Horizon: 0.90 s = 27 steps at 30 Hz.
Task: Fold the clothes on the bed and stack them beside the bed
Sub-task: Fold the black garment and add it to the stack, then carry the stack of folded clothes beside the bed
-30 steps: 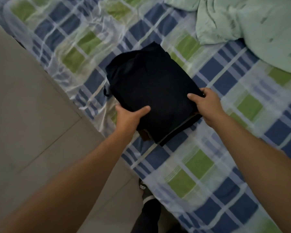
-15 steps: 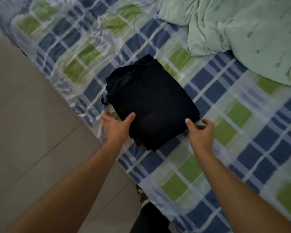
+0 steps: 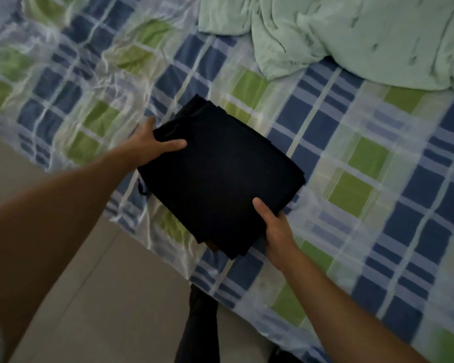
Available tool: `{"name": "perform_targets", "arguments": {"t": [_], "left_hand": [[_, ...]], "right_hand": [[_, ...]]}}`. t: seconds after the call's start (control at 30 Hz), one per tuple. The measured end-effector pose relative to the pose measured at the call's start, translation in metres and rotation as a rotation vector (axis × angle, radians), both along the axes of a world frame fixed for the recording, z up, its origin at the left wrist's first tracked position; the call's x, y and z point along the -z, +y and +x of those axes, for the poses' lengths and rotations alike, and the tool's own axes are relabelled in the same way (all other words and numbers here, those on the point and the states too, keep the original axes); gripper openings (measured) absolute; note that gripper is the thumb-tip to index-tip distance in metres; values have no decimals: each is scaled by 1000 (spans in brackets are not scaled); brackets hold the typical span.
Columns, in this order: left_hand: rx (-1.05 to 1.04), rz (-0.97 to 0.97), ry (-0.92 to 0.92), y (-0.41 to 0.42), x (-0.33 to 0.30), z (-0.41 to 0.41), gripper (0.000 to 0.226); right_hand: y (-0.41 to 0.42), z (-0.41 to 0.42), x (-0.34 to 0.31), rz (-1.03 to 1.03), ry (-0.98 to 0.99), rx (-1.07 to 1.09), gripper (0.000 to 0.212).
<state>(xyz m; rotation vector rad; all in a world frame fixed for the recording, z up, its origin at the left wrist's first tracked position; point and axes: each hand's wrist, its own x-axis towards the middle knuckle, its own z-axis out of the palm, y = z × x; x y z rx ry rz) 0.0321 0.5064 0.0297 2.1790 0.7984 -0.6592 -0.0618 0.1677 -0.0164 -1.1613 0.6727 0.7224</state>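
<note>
Left hand (image 3: pixel 148 146) and right hand (image 3: pixel 274 226) grip opposite corners of the folded black cloth bundle (image 3: pixel 220 176). Layers, possibly loose underneath, could slump if lifted unevenly.

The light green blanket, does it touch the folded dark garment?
No, the light green blanket lies apart from the folded dark garment, with checked bedsheet between them.

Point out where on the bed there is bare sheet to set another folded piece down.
Bare plaid sheet lies right of the dark folded bundle, between it and the crumpled pale green blanket at top right. More bare, wrinkled sheet lies above the left hand. The near bed edge is crowded: left hand and right hand both grip the bundle.
</note>
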Motion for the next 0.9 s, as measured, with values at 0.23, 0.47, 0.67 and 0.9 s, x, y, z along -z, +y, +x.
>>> {"name": "perform_targets", "arguments": {"t": [0.23, 0.47, 0.67, 0.9], "left_hand": [[177, -97, 60, 37, 67, 43, 107], [39, -606, 238, 37, 72, 51, 87], [-86, -725, 239, 21, 82, 43, 54], [-129, -778, 193, 11, 74, 27, 49]], "right_hand": [[16, -7, 30, 58, 48, 261, 79], [19, -4, 30, 27, 110, 298, 85], [22, -1, 30, 5, 152, 300, 94], [23, -6, 31, 13, 91, 284, 81]]}}
